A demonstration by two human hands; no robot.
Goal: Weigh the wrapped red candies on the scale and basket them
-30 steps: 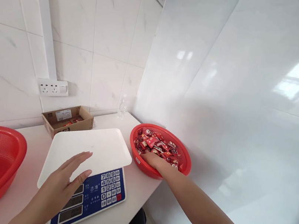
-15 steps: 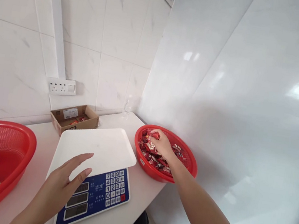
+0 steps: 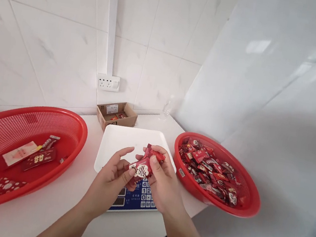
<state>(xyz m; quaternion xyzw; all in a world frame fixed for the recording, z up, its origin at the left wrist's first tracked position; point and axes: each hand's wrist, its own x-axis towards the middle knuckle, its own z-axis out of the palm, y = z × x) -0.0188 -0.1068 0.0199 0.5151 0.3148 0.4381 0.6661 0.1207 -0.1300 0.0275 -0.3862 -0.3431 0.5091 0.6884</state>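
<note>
Both hands hold red sweet packets [image 3: 144, 165] over the front of a digital scale [image 3: 134, 196] with a white weighing tray [image 3: 121, 141]. My left hand [image 3: 109, 182] pinches the packets from the left. My right hand [image 3: 163, 182] grips them from the right, thumb on top. To the right stands a red mesh basket [image 3: 247, 205] filled with several red wrapped sweets [image 3: 208, 167]. On the left, a larger red mesh basket [image 3: 65, 120] holds a few red packets [image 3: 38, 156].
A small open cardboard box [image 3: 117, 114] sits behind the scale against the tiled wall, below a white power socket [image 3: 108, 82]. A clear plastic bottle [image 3: 165, 109] stands in the corner. A glossy white wall panel closes the right side. The white counter's front edge lies just below my wrists.
My right hand came out of the right basket with red packets and moved left over the scale. My left hand lifted off the scale and joined it. The view swung right.
</note>
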